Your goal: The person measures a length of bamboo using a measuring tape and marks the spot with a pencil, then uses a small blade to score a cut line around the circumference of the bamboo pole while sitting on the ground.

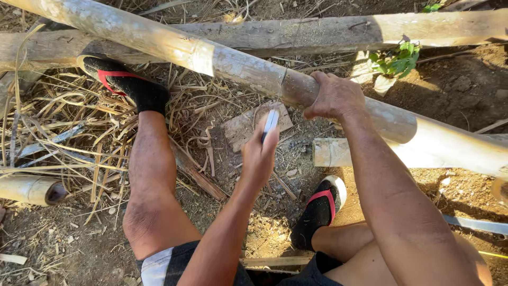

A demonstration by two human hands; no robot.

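Observation:
A long, thick bamboo pole (174, 45) runs from the upper left down to the right edge, resting over a wooden log (317, 32). My right hand (333, 96) is clamped over the top of the pole near a dark node. My left hand (260, 153) is below the pole, closed on a small white marker-like stick (270, 123) whose tip points up toward the pole's underside. My left foot (124, 82), in a black sock and a sandal with red straps, is propped against the log. My right foot (320, 209) stands flat on the dirt.
A short cut bamboo section (330, 152) lies just under the pole on the right, another hollow piece (29, 189) at the left edge. Dry straw and leaves (69, 132) cover the ground. A flat scrap of wood (241, 127) lies beneath the hands. A small green plant (394, 59) grows by the log.

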